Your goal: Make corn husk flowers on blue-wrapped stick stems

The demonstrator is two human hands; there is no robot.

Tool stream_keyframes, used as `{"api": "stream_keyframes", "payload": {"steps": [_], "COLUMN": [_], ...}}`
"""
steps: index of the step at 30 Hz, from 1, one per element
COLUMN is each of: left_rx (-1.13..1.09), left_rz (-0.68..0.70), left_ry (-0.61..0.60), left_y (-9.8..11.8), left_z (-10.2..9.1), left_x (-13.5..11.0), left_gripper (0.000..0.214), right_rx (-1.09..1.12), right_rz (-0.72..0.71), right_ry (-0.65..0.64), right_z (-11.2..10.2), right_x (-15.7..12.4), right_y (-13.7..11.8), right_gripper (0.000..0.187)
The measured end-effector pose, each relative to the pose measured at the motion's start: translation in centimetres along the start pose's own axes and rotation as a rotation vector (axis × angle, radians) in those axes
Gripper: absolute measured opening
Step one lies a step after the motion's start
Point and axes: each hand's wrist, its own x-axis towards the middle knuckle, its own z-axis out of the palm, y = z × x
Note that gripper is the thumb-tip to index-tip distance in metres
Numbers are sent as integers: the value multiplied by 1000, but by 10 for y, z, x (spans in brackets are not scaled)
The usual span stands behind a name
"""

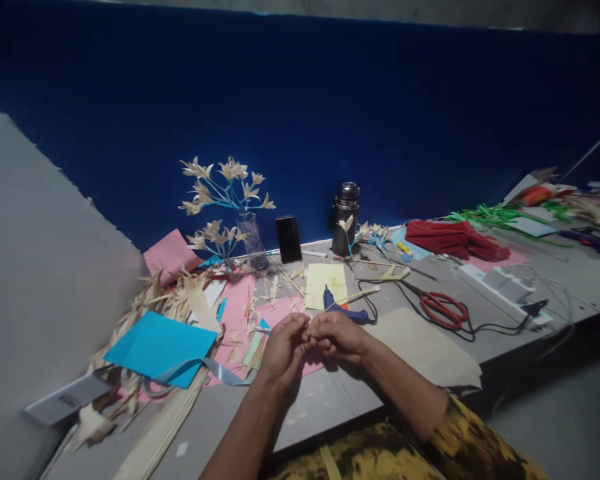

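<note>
My left hand point(281, 352) and my right hand point(338, 335) meet fingertip to fingertip above the table, both with fingers curled in a pinch. What they pinch is too small to make out. A blue ribbon strip point(215, 370) trails left from below my left hand. A blue glue gun point(343, 309) lies just behind my hands, by a yellow paper sheet point(325, 284). Pink paper point(240, 307) lies under and behind my left hand.
A vase of pale leaf flowers point(230, 200), a phone point(289, 239) and a metal flask point(345, 218) stand against the blue wall. Red scissors point(443, 308), a red cloth point(455, 240), a power strip point(505, 287), a blue paper sheet point(157, 347) and dried leaf scraps point(175, 300) cover the table.
</note>
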Motion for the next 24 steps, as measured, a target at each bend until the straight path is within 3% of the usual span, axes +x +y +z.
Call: {"api": "stream_keyframes", "payload": {"steps": [2,5,9,12,15,18,21,24], "left_rx": [6,-35,-28,-123,-253,-308,-309,-262], "left_rz": [17,114,153,119,159,222,245,232], "left_ry": [5,41,110,166,213,228,219,207], "left_y": [5,22,48,54,49,42,38,38], "left_z": [-1,-4,-7,-5,2,9,14,17], "left_x": [-3,-8,-9,-5,3,9,10,9], "left_gripper": [18,17,13,12,13,13,12,8], "right_rx": [-247,-833,-1123,-1284,-1419,-1579,-1649,-1663], "right_rz": [-65,-168,-136,68,281,365,396,416], "right_ry": [90,376,821,1054,1040,865,855,897], "right_z": [-1,-18,-74,-130,-181,-213,-224,-222], "right_x": [-4,-24,-83,-127,-148,-153,-153,-152], "right_y": [-3,-18,-54,-74,-75,-62,-52,-54], "right_gripper": [20,15,23,20,22,16,11,21]}}
